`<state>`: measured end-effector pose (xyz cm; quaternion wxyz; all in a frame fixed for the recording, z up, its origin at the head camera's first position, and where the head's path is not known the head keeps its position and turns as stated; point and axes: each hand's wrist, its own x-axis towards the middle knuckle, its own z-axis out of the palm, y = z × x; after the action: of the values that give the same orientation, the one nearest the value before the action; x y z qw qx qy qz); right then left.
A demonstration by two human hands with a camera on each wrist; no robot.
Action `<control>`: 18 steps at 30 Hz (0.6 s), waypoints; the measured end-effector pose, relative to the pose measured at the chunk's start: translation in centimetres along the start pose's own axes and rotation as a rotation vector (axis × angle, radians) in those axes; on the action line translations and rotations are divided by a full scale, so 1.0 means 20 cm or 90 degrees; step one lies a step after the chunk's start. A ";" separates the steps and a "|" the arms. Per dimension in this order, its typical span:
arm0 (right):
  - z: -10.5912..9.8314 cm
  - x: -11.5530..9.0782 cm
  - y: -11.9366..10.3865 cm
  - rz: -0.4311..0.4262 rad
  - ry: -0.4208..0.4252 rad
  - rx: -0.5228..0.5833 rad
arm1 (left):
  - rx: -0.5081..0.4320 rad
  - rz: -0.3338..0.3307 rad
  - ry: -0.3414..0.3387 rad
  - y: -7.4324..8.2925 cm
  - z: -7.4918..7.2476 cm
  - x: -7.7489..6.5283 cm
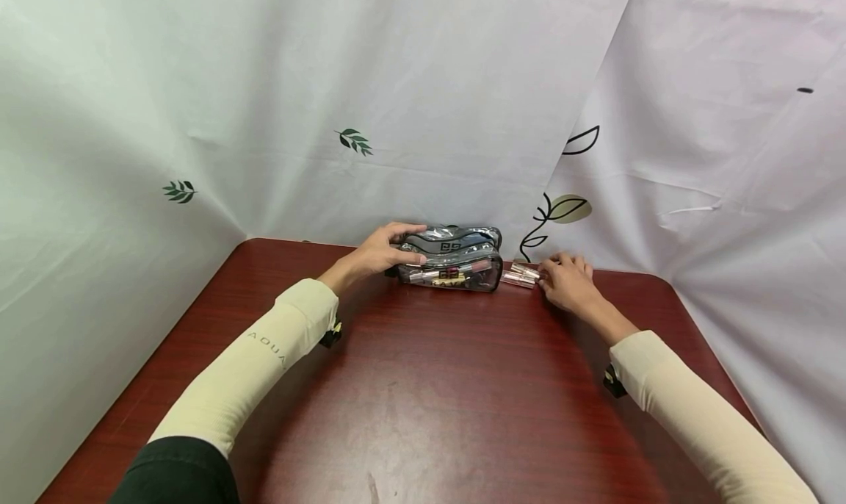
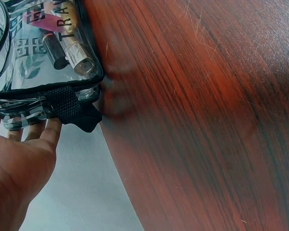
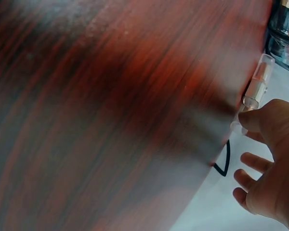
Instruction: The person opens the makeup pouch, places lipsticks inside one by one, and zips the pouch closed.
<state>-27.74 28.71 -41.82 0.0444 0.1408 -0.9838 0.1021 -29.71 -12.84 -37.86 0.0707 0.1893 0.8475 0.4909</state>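
Note:
A clear cosmetic pouch with black trim stands at the back of the table, holding several lipstick-like tubes. My left hand grips its left end, thumb at the front top and fingers over the top; in the left wrist view that hand is against the end with the black strap tab. Right of the pouch lie two clear lip gloss tubes. My right hand pinches the end of one between thumb and forefinger, its other fingers loosely bent. The near tube shows beside the thumb.
The red-brown wooden table runs from the person to a white printed curtain right behind the pouch. More curtain closes off the right side. The table's back edge lies close to both hands.

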 end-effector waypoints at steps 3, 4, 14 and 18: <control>0.00 0.00 0.00 0.003 -0.003 -0.001 | -0.002 0.000 -0.002 0.00 0.00 0.00; 0.00 0.00 0.00 0.003 -0.004 -0.003 | -0.002 -0.001 -0.002 0.00 0.00 0.00; -0.02 0.00 -0.01 0.006 0.005 0.004 | 0.006 0.003 -0.002 0.00 0.00 0.00; -0.03 0.00 -0.01 0.004 0.028 0.017 | 0.006 0.002 -0.003 -0.01 0.00 0.00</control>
<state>-27.64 28.63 -41.23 0.0641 0.1357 -0.9816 0.1181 -29.81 -12.93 -38.00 0.0712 0.1925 0.8493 0.4864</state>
